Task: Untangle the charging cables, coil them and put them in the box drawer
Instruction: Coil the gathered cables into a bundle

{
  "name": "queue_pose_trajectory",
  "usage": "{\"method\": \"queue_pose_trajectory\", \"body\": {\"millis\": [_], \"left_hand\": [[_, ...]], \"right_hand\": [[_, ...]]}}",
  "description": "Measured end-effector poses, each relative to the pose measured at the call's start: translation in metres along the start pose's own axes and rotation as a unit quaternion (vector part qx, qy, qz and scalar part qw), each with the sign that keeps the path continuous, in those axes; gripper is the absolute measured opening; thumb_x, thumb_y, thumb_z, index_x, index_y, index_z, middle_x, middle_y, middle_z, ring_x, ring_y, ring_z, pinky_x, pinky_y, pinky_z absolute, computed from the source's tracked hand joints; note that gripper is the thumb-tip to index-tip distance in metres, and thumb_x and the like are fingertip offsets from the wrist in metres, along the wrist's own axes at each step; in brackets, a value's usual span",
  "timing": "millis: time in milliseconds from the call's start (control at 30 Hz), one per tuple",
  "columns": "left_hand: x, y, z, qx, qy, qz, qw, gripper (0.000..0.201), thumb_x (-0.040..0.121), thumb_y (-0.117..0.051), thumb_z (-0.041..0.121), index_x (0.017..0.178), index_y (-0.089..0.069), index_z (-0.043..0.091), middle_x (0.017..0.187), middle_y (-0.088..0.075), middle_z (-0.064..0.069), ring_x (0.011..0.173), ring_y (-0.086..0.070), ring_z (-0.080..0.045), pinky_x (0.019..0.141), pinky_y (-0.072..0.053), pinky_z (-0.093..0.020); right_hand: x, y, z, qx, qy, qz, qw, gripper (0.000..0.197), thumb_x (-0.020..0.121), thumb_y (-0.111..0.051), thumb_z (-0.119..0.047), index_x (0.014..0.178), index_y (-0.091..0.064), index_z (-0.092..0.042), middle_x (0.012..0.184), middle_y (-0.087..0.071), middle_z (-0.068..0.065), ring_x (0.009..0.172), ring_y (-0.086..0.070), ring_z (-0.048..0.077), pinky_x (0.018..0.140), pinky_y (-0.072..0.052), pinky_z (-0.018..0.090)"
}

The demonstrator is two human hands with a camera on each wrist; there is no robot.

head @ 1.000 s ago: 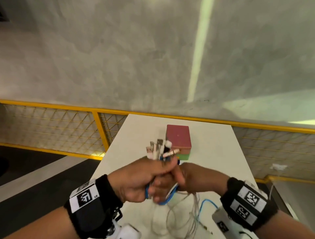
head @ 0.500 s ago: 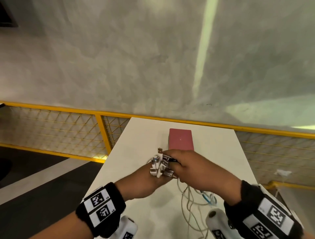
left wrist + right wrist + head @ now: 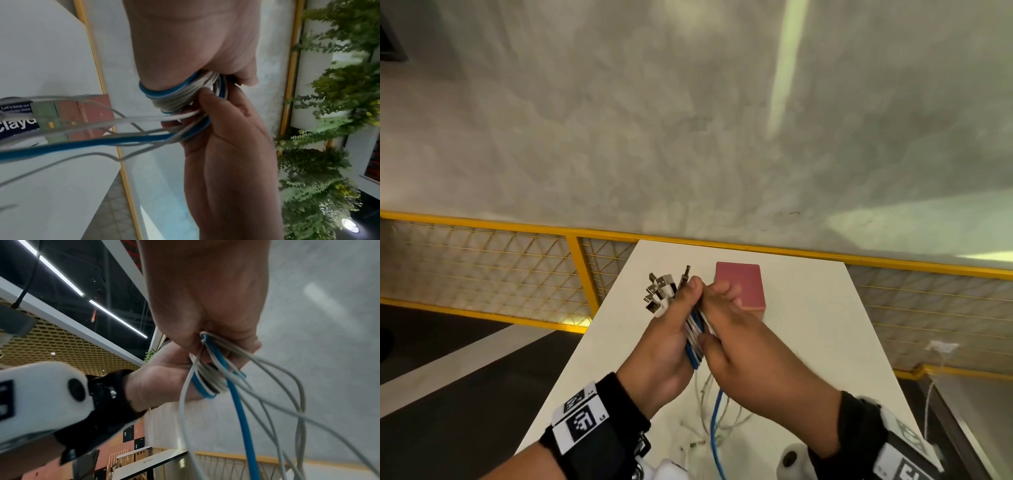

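Observation:
White and blue charging cables (image 3: pixel 694 337) are wound in loops round my left hand (image 3: pixel 671 339), which grips the bundle above the table. Several USB plugs (image 3: pixel 660 291) stick up past its fingers. My right hand (image 3: pixel 736 337) is pressed against the left and pinches the strands (image 3: pixel 207 344) at the coil (image 3: pixel 180 94). Loose cable tails (image 3: pixel 717 421), white ones and a blue one, hang down onto the white table (image 3: pixel 808 325). The pink box (image 3: pixel 739 286) with green lower drawers (image 3: pixel 46 113) stands just beyond my hands; its drawers look closed.
A yellow mesh railing (image 3: pixel 571 263) runs along the table's far and left sides, with a grey wall behind it. Dark floor lies to the left of the table. Plants (image 3: pixel 329 113) show in the left wrist view.
My hands have turned and risen with the cable bundle; the right hand has shifted from over the plugs to the side of the coil, and the plugs now point up and left.

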State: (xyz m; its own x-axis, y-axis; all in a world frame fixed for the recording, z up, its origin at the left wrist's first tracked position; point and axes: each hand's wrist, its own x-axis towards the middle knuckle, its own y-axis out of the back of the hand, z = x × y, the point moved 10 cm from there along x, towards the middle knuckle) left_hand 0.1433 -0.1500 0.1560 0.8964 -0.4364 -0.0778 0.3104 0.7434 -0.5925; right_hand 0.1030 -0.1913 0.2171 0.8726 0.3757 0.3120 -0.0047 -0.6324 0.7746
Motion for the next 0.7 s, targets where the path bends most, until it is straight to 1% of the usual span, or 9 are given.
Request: {"method": "queue_pose_trajectory", "body": {"millis": [100,133,200,267,367,467,533,600,700], "left_hand": [[0.003,-0.001,0.007,-0.027,-0.020,-0.008,0.999,0.080,0.069,-0.083,0.045,0.133,-0.057,0.004,0.135,-0.063,-0.014,0.128,-0.059,-0.026,0.105,-0.049,-0.036],[0.003,-0.003,0.010,-0.028,-0.026,-0.016,0.999,0.072,0.073,-0.081,0.039,0.131,-0.058,0.005,0.135,-0.064,-0.012,0.128,-0.058,-0.025,0.104,-0.049,-0.035],[0.005,-0.003,0.015,-0.033,-0.036,-0.001,0.999,0.039,0.086,-0.065,0.027,0.118,-0.067,0.006,0.130,-0.067,-0.012,0.124,-0.061,-0.023,0.097,-0.055,-0.033],[0.007,-0.003,0.014,-0.068,-0.030,0.023,0.997,0.027,0.094,-0.050,0.019,0.099,-0.074,0.008,0.121,-0.072,-0.011,0.115,-0.067,-0.022,0.089,-0.059,-0.035],[0.009,0.003,0.012,-0.125,-0.025,0.048,0.991,0.027,0.099,-0.042,0.012,0.092,-0.067,0.007,0.112,-0.075,-0.012,0.105,-0.072,-0.022,0.089,-0.057,-0.040],[0.010,0.009,0.020,-0.135,-0.043,0.053,0.988,0.024,0.099,-0.041,0.009,0.091,-0.064,0.006,0.101,-0.077,-0.012,0.093,-0.075,-0.022,0.085,-0.060,-0.036],[0.008,0.005,0.027,-0.129,-0.046,0.040,0.990,0.024,0.098,-0.043,0.012,0.088,-0.064,0.006,0.087,-0.077,-0.010,0.073,-0.075,-0.017,0.072,-0.061,-0.031],[0.004,-0.003,0.036,-0.138,-0.040,0.015,0.989,0.024,0.092,-0.048,0.019,0.085,-0.067,0.005,0.068,-0.068,-0.005,0.051,-0.065,-0.011,0.057,-0.058,-0.026],[-0.004,-0.022,0.042,-0.099,-0.003,-0.095,0.990,0.031,0.088,-0.059,0.030,0.086,-0.073,0.003,0.053,-0.057,0.001,0.039,-0.052,-0.006,0.048,-0.053,-0.025]], "right_hand": [[-0.003,0.007,0.000,0.003,-0.010,0.053,0.999,0.049,0.096,-0.047,-0.017,0.143,-0.035,-0.024,0.139,-0.052,-0.005,0.120,-0.052,0.008,0.096,-0.045,0.020],[-0.004,0.007,0.002,0.015,-0.017,0.058,0.998,0.047,0.096,-0.049,-0.018,0.140,-0.038,-0.025,0.134,-0.055,-0.005,0.114,-0.054,0.006,0.090,-0.045,0.017],[-0.007,0.005,0.006,0.070,-0.038,0.071,0.994,0.048,0.093,-0.053,-0.016,0.135,-0.038,-0.034,0.124,-0.059,-0.010,0.107,-0.057,0.002,0.086,-0.048,0.017],[-0.008,0.005,0.017,0.152,-0.074,0.092,0.981,0.049,0.087,-0.059,-0.013,0.119,-0.039,-0.045,0.111,-0.064,-0.013,0.100,-0.063,0.002,0.084,-0.055,0.025],[-0.012,-0.001,0.036,0.239,-0.131,0.093,0.958,0.043,0.079,-0.064,-0.005,0.092,-0.042,-0.039,0.092,-0.067,0.000,0.076,-0.070,0.014,0.067,-0.060,0.038],[-0.020,-0.017,0.049,0.282,-0.185,0.036,0.941,0.033,0.073,-0.064,-0.002,0.088,-0.046,-0.025,0.082,-0.064,0.016,0.065,-0.066,0.031,0.058,-0.058,0.039],[-0.024,-0.038,0.053,0.321,-0.200,-0.044,0.925,0.023,0.075,-0.060,-0.003,0.087,-0.051,-0.020,0.072,-0.062,0.013,0.056,-0.063,0.026,0.055,-0.054,0.034],[-0.033,-0.065,0.055,0.335,-0.203,-0.147,0.908,0.015,0.078,-0.056,-0.002,0.084,-0.057,-0.016,0.065,-0.059,0.008,0.055,-0.060,0.021,0.058,-0.052,0.030],[-0.050,-0.090,0.071,0.297,-0.209,-0.241,0.900,0.014,0.083,-0.054,-0.006,0.089,-0.066,-0.011,0.058,-0.059,0.003,0.056,-0.056,0.022,0.061,-0.049,0.027]]}}
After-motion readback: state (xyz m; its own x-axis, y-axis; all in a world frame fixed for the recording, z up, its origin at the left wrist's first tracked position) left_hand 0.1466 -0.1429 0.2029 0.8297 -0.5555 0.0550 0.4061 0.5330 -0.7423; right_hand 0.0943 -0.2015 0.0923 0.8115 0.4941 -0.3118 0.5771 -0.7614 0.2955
